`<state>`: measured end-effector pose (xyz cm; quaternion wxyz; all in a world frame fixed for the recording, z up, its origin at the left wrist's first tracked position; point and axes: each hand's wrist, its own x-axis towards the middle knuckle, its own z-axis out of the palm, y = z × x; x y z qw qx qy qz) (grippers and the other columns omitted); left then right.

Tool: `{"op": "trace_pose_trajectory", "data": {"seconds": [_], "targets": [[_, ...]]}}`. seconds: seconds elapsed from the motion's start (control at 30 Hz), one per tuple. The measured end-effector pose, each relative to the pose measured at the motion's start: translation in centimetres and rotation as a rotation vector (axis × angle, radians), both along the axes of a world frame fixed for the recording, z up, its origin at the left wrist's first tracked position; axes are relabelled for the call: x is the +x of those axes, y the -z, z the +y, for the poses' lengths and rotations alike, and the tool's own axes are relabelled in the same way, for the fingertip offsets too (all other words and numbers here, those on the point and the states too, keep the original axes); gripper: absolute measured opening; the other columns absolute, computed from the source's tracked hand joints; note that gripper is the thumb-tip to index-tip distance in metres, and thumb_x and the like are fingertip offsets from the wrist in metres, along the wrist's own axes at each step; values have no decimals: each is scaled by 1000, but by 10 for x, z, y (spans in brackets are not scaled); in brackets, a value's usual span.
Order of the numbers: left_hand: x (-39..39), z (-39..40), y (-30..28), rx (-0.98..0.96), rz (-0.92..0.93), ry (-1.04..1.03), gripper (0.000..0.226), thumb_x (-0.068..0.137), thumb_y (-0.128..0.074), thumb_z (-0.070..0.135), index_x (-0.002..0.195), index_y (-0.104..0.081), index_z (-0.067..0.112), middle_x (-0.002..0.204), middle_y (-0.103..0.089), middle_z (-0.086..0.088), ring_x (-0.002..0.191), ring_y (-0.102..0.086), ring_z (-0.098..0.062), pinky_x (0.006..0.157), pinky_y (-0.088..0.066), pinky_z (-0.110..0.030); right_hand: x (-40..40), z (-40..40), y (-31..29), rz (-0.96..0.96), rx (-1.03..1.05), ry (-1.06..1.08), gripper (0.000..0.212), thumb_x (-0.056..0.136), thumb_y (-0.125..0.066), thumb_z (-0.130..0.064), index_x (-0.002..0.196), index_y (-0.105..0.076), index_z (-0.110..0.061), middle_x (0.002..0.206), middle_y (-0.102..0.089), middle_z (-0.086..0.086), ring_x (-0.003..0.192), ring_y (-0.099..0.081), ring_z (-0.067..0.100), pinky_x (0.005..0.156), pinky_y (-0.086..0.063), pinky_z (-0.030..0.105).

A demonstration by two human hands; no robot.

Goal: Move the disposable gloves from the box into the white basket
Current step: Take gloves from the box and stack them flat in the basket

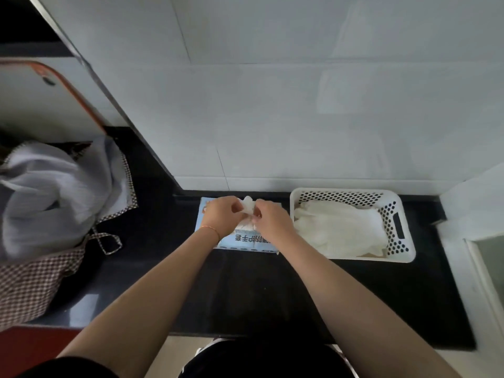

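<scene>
Head view: both hands, left hand (pixel 222 214) and right hand (pixel 270 218), pinch a glove (pixel 248 204) above the box (pixel 246 241); several gloves (pixel 338 227) already fill the white basket (pixel 403 255); more probably remain.

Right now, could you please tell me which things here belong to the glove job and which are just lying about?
Job:
- box, blue, on the counter
- glove, pinched by left hand and right hand over the box
- basket, white, right of the box, gloves already in it

Lying about:
- checked bag, far left
- white cloth in the bag
- cutting board
</scene>
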<state>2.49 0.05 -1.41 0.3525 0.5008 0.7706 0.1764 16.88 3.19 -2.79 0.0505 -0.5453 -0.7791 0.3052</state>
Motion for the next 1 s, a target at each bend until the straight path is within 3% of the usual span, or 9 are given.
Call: {"op": "trace_pose_trajectory", "data": {"seconds": [0.1, 0.17, 0.3, 0.43, 0.6, 0.7, 0.77, 0.9, 1.0], "targets": [[-3, 6, -5, 75, -47, 24, 6, 81, -71, 23, 77, -67, 20, 82, -67, 6, 84, -63, -18, 74, -53, -30, 6, 7, -9, -32, 51, 78, 7, 91, -53, -13, 85, -53, -15, 84, -59, 0, 75, -55, 21, 59, -42, 32], [-11, 8, -7, 126, -5, 39, 14, 81, -72, 25, 94, -68, 21, 98, -65, 5, 98, -60, -18, 79, -46, -23, 15, 11, -10, -26, 53, 162, 12, 92, -52, -13, 80, -51, -15, 86, -54, 1, 72, -50, 18, 56, -34, 28], [-36, 2, 3, -169, 71, 204, 97, 66, -85, 38, 148, -32, 31, 149, -28, -5, 133, -35, -32, 107, -39, -46, 21, 13, -10, 40, -30, 274, 11, 92, -48, -8, 84, -54, -12, 85, -54, 2, 72, -49, 18, 59, -35, 27], [-28, -10, 13, -193, 232, 357, 109, 68, -82, 37, 153, -14, 32, 153, -17, -11, 127, -37, -36, 102, -44, -45, -3, 3, -11, 54, -24, 262, 11, 93, -48, -7, 90, -57, -8, 84, -58, 4, 77, -51, 21, 64, -38, 33], [-22, -14, 17, -145, 262, 309, 122, 67, -83, 41, 155, 1, 28, 154, -19, -12, 130, -38, -37, 101, -45, -46, -41, -13, -14, 142, -12, 197, 16, 90, -48, -4, 86, -63, -5, 80, -64, 6, 76, -59, 24, 68, -47, 37], [-28, -12, 10, -120, 215, 291, 116, 68, -83, 39, 153, -5, 31, 150, -29, -8, 128, -41, -35, 99, -46, -47, -49, -12, -23, 133, -62, 152, 21, 92, -46, -5, 94, -68, -7, 87, -65, 2, 79, -58, 20, 64, -47, 31], [-33, -11, 6, -95, 169, 268, 104, 69, -82, 39, 151, -19, 33, 145, -36, -4, 128, -39, -32, 101, -42, -44, -40, -4, -28, 146, -95, 208, 27, 93, -44, -5, 101, -69, -13, 97, -66, -2, 84, -58, 15, 67, -46, 27], [-32, -8, 2, 80, 217, 272, 50, 78, -74, 45, 122, -61, 26, 125, -50, 1, 121, -42, -23, 97, -43, -36, -10, 11, -33, 145, 14, 327, 30, 93, -45, -2, 110, -69, -12, 111, -67, 4, 101, -61, 19, 80, -44, 24], [-28, -3, -5, 85, 212, 251, 24, 89, -64, 35, 105, -70, 18, 110, -58, 0, 110, -51, -21, 89, -48, -34, 0, 16, -31, -10, -135, 157, 31, 89, -57, -12, 118, -67, -14, 116, -66, 2, 106, -61, 20, 79, -41, 23]]}}
